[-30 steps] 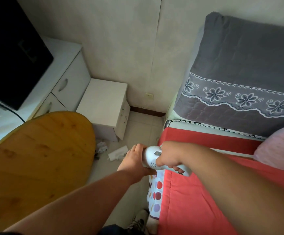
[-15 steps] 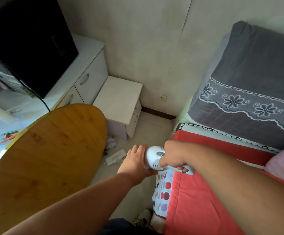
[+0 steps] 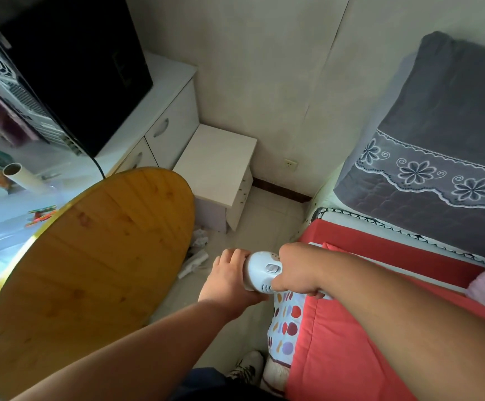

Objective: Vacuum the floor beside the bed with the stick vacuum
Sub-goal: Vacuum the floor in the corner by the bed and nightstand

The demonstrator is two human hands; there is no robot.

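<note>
Now | both hands grip white vacuum | L low, R on handle | no legible label, prob.

The bed lies on the right, a pillow at its far end against the wall. A round surface stands on the left. Between them runs the floor, where crumpled paper lies just beside the surface's edge. Behind that stands a small nightstand, left of it a cabinet carrying a monitor. The vacuum is above the floor at the bed's edge, left hand on its left, right hand on its right.
</note>
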